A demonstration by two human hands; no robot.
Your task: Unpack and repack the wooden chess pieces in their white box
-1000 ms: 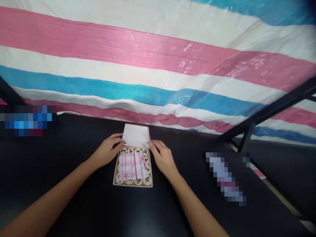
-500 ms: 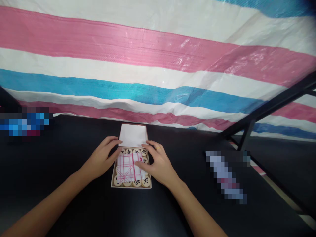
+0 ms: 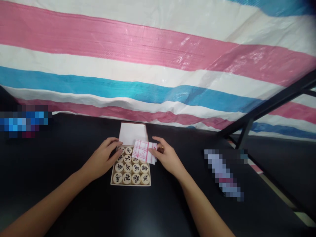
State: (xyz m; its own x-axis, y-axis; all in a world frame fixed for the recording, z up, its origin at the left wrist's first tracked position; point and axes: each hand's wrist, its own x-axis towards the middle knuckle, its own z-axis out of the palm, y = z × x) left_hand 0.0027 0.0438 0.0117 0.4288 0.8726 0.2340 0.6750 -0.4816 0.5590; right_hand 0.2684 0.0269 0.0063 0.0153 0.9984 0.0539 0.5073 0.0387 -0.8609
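My right hand [image 3: 168, 156] pinches a folded Chinese chess board sheet [image 3: 142, 151], white with pink grid lines, between thumb and fingers. The sheet is above the upper right of a shallow box [image 3: 130, 185], covering some pieces there. Rows of round, pale Chinese chess pieces [image 3: 127, 168] with black characters fill the box. Its white-lined lid [image 3: 130, 131] lies open at the far side. My left hand [image 3: 105, 158] rests at the box's upper left corner, fingers apart, the index finger by the lid's edge and the thumb over a corner piece.
The box lies on a black table [image 3: 93, 210]. A striped plastic sheet [image 3: 148, 62] hangs behind. Black frame bars [image 3: 244, 131] stand at right. Pixelated objects lie at far left [image 3: 24, 121] and right [image 3: 224, 174].
My right hand has lifted the folded board sheet off the pieces and moved it right and away from me, uncovering the lower rows. My left hand has stayed by the corner.
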